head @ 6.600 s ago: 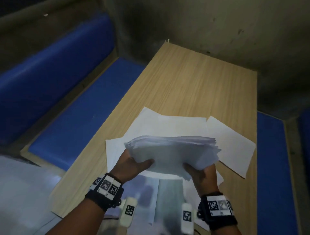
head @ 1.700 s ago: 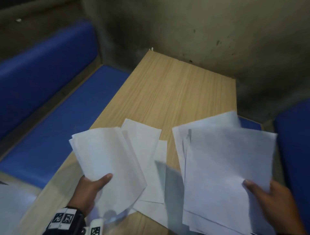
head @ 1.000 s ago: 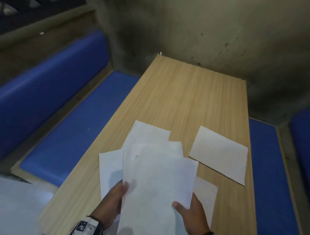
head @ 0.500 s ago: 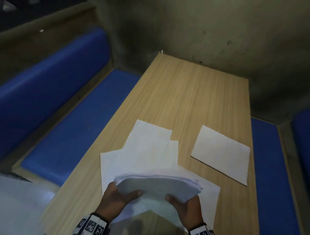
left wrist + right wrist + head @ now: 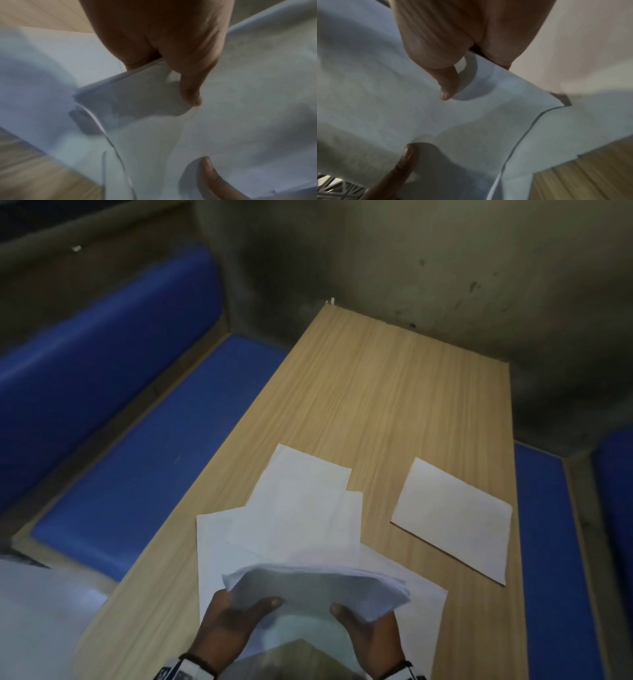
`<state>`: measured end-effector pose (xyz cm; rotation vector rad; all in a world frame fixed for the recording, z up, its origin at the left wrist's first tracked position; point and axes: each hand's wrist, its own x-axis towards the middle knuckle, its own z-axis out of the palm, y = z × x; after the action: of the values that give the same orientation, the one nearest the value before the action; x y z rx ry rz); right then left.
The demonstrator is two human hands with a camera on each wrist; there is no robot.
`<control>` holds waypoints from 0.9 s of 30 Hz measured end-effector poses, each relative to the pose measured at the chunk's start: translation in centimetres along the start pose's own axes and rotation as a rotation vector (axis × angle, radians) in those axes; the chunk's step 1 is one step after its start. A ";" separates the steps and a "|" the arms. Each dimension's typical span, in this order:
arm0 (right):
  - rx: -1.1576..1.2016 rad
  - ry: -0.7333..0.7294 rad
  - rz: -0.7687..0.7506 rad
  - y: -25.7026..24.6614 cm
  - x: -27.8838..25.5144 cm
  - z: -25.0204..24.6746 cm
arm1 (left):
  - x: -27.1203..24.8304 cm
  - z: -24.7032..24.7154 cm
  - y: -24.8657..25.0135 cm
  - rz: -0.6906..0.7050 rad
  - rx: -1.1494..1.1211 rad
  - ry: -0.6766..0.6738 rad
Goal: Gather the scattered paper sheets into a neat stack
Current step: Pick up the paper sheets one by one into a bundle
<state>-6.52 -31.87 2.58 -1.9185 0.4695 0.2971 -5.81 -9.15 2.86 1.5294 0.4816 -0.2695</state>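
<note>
Both hands pinch a thin bundle of white paper sheets (image 5: 318, 587) at its near edge, left hand (image 5: 233, 628) and right hand (image 5: 370, 635), above the wooden table (image 5: 394, 392). Light and floppy, it sags; side grips suit squaring.

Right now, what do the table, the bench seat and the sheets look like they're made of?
Table: wood or wood-look laminate, matte, with straight pale grain lines. Bench seat: blue padded covering, probably vinyl, smooth with a faint sheen. Sheets: thin white paper; the held bundle bends easily.
</note>
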 end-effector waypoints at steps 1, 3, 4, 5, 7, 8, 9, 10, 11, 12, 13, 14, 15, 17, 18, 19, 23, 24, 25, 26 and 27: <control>-0.008 -0.023 -0.110 -0.2 0.4 -0.2 | -0.1 -0.2 0.5 0.005 -0.018 0.024; -0.079 -0.110 -0.274 -1.1 1.8 -0.4 | 0.3 -1.1 0.8 0.020 -0.056 0.115; -0.091 -0.133 -0.313 -1.6 2.6 -0.4 | 0.5 -1.7 0.9 0.021 -0.058 0.174; -0.084 -0.134 -0.313 -2.0 3.7 -0.3 | 0.4 -2.4 1.6 0.035 -0.037 0.245; -0.102 -0.052 -0.241 -2.0 6.5 0.2 | 0.9 -4.4 2.1 0.042 -0.024 0.353; -0.125 0.006 -0.184 -2.3 7.9 0.6 | 1.3 -5.5 2.0 0.065 -0.041 0.385; -0.145 0.066 -0.113 -2.5 9.3 1.0 | 1.4 -6.5 2.3 0.095 -0.021 0.414; -0.157 0.111 -0.031 -2.6 10.8 1.5 | 1.6 -7.6 2.3 0.096 0.000 0.450; -0.183 0.134 0.059 -2.8 12.2 2.1 | 1.8 -8.7 2.2 0.097 0.007 0.476; -0.221 0.150 0.130 -2.7 13.6 2.8 | 1.9 -9.7 1.9 0.097 0.009 0.513; -0.298 0.166 0.191 -2.8 14.6 3.6 | 1.9 -10.5 1.9 0.116 0.037 0.539; -0.400 0.184 0.243 -2.8 15.4 4.3 | 1.9 -11.3 1.8 0.112 0.042 0.566; -0.489 0.201 0.299 -3.1 15.9 5.0 | 1.9 -11.9 1.6 0.107 0.045 0.579; -0.589 0.234 0.384 -3.2 16.7 6.3 | 1.6 -12.8 1.7 0.076 0.041 0.619; -0.612 0.258 0.404 -3.1 17.0 6.8 | 1.4 -13.1 1.6 0.067 0.039 0.629; -0.623 0.282 0.414 -3.0 17.3 7.3 | 1.3 -13.4 1.4 0.068 0.039 0.632; -0.579 0.344 0.450 -2.2 18.1 8.0 | 1.3 -14.1 0.9 0.029 0.051 0.636; -0.547 0.349 0.455 -2.2 18.2 8.1 | 1.3 -14.1 0.9 0.021 0.045 0.636; -0.524 0.352 0.447 -2.3 18.2 8.0 | 1.4 -14.1 0.9 0.008 0.036 0.637; -0.509 0.350 0.424 -2.3 18.3 8.0 | 1.4 -14.0 0.9 -0.002 0.028 0.638; -0.494 0.340 0.398 -2.5 18.3 7.8 | 1.5 -13.9 0.9 -0.010 0.014 0.634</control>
<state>11.02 -27.20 -5.96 -2.3610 1.0920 0.3692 -5.89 4.84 3.34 1.6131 0.9843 0.2189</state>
